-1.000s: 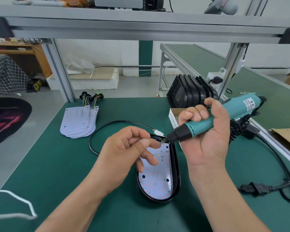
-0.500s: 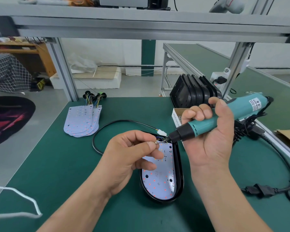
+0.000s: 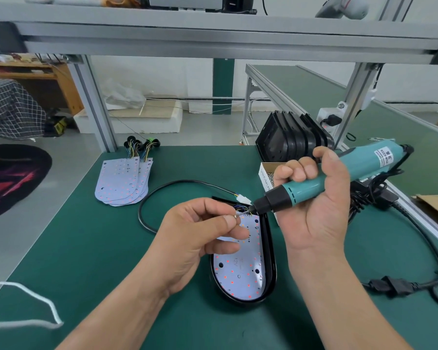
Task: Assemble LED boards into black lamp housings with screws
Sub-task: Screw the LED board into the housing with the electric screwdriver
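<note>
Head view, frame centre: left hand (image 3: 195, 238) fingers now pinch a screw (image 3: 235, 216) at the screwdriver (image 3: 301, 192) bit. Right hand (image 3: 316, 208) fingers wrap the driver. LED board (image 3: 238, 274) lies in the housing (image 3: 271, 248) below, probably ready for fastening.

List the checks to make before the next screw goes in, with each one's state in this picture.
1. The left hand pinches the screw: ok.
2. The right hand grips the driver: ok.
3. The screw sits on the bit: cannot tell, too small.
4. The board lies inside the housing: ok.
5. The bit stands over a board hole: not ok; the driver slants toward the left fingers.
</note>
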